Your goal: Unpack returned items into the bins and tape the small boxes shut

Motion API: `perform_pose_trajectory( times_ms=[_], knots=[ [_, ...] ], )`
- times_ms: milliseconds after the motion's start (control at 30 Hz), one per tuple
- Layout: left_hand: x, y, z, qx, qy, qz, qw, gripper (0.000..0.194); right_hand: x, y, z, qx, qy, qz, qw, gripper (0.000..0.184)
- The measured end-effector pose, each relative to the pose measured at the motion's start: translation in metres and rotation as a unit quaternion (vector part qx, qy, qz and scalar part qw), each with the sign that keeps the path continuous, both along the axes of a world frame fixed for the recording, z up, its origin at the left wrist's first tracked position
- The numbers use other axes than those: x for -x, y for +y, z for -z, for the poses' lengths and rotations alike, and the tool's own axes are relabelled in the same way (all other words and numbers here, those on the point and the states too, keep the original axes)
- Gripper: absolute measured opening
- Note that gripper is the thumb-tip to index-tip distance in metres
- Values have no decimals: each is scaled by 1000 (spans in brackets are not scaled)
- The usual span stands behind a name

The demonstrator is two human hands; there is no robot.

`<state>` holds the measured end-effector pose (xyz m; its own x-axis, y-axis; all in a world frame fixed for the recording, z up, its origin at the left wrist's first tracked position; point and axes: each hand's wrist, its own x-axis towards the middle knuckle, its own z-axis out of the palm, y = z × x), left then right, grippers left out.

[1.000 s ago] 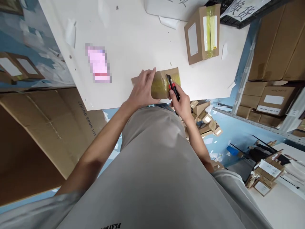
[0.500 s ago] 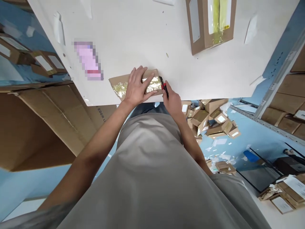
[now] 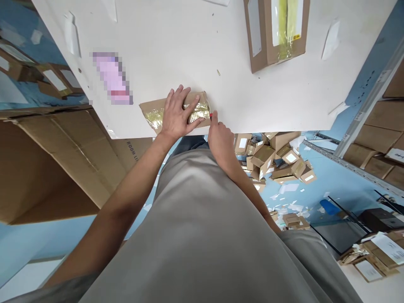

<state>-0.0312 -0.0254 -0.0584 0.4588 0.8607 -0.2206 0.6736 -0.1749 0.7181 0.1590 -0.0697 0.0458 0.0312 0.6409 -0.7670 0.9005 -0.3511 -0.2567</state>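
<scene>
A small taped cardboard parcel [image 3: 151,112] lies flat near the front edge of the white table [image 3: 176,46]. My left hand [image 3: 178,113] presses down on top of it with fingers spread flat. My right hand [image 3: 219,139] is closed around a red and black utility knife [image 3: 210,114], of which only the red tip shows, touching the parcel's right end.
A larger cardboard box [image 3: 274,29] with a white label and yellow tape stands at the table's back right. A blurred pink item [image 3: 110,78] lies to the left. A big open carton [image 3: 59,155] sits left of me; several small boxes [image 3: 271,155] litter the blue floor.
The parcel was laid down flat from its tilted position. My left hand spread over it, and my right hand slid the knife down to the parcel's right end, hiding most of it.
</scene>
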Motion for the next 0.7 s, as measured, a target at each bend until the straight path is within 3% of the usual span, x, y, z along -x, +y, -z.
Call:
perform_pose_trajectory(
  times_ms=[167, 700],
  knots=[
    [-2, 0, -3, 5, -11, -2, 1000, 92, -2, -5, -6, 25, -12, 8, 1000, 70],
    [-4, -2, 0, -31, 11, 5, 999, 86, -1, -13, -13, -29, 6, 3, 1000, 64]
  ],
)
